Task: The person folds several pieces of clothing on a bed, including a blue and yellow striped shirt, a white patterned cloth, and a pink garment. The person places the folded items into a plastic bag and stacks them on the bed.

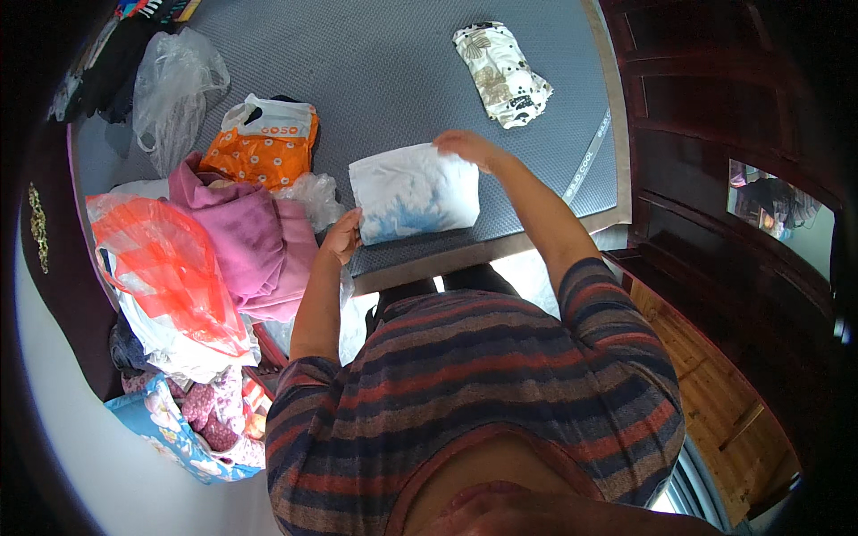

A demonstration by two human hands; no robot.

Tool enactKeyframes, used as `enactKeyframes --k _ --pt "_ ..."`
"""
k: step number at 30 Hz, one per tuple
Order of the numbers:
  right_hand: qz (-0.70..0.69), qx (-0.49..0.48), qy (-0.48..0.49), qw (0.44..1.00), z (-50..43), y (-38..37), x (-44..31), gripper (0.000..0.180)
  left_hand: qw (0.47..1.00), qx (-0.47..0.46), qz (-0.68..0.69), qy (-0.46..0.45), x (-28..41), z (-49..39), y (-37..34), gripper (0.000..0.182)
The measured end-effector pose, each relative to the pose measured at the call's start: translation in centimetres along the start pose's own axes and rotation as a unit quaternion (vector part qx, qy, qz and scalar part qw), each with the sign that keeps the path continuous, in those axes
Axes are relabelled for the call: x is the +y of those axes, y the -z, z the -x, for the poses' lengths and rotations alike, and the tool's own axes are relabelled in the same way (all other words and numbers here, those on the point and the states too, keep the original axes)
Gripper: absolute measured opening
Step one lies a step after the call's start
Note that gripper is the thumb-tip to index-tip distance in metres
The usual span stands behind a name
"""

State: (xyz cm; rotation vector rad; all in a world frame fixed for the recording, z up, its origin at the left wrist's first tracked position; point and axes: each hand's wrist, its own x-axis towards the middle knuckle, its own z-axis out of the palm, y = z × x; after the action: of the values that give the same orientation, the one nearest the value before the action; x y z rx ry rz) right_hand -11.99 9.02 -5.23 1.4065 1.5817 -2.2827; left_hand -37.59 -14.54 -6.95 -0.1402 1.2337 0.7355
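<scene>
A folded white cloth with blue tie-dye-like patches [415,191] lies near the front edge of the grey mattress [375,60]. At its lower left corner, my left hand [344,236] holds the side edge, thumb along the fold. My right hand [469,149] is at the upper right corner, slightly blurred, with its fingers over the top edge; whether they grip is unclear. Farther back on the right rests a folded white fabric with black and beige prints [503,74], apart from both hands.
Left of the cloth are a crumpled clear plastic bag [318,201], pink fabric [234,234], an orange and white bag [265,147], another clear bag [177,94] and a red plastic bag [174,275]. A blue floral bag of clothes [181,435] stands below. Dark wooden furniture [697,134] borders the right.
</scene>
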Motion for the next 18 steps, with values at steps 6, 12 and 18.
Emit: enactKeyframes --k 6,12,18 --pt "-0.016 0.245 -0.026 0.969 -3.0 1.5 3.9 0.031 0.989 0.077 -0.118 -0.050 0.0 -0.4 -2.5 0.025" --pt "0.136 0.264 0.061 0.953 -0.6 -0.1 6.1 0.039 0.970 0.092 -0.063 -0.216 -2.9 -1.7 -2.3 0.024" --pt "0.171 0.291 0.065 0.939 -1.8 -0.2 4.6 0.040 0.931 0.282 -0.177 -0.150 -4.8 -3.6 -0.4 0.034"
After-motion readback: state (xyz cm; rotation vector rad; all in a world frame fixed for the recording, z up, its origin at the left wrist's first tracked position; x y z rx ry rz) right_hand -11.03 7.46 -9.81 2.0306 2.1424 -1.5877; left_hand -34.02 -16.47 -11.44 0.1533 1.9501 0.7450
